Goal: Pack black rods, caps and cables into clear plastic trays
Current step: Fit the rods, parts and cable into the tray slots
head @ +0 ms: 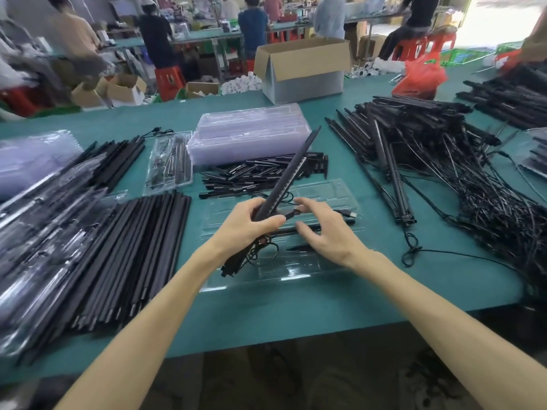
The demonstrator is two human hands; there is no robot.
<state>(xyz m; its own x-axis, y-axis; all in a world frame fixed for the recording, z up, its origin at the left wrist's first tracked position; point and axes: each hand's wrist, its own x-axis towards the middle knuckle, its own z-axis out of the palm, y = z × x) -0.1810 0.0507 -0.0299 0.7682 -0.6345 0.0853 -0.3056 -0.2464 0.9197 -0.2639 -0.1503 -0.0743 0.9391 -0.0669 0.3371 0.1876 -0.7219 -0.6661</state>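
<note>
My left hand grips a long black rod that tilts up and away to the right, its cable bundle hanging below the fist. My right hand hovers beside it with fingers spread, fingertips touching the cable's small connector. Under both hands lies an open clear plastic tray on the green table, with a USB plug and dark pieces in it. A heap of small black caps lies just beyond the tray.
A stack of empty clear trays stands behind the caps. One filled tray lies to its left. Black rods lie stacked on the left, and a tangled pile of rods with cables fills the right. A cardboard box sits farther back.
</note>
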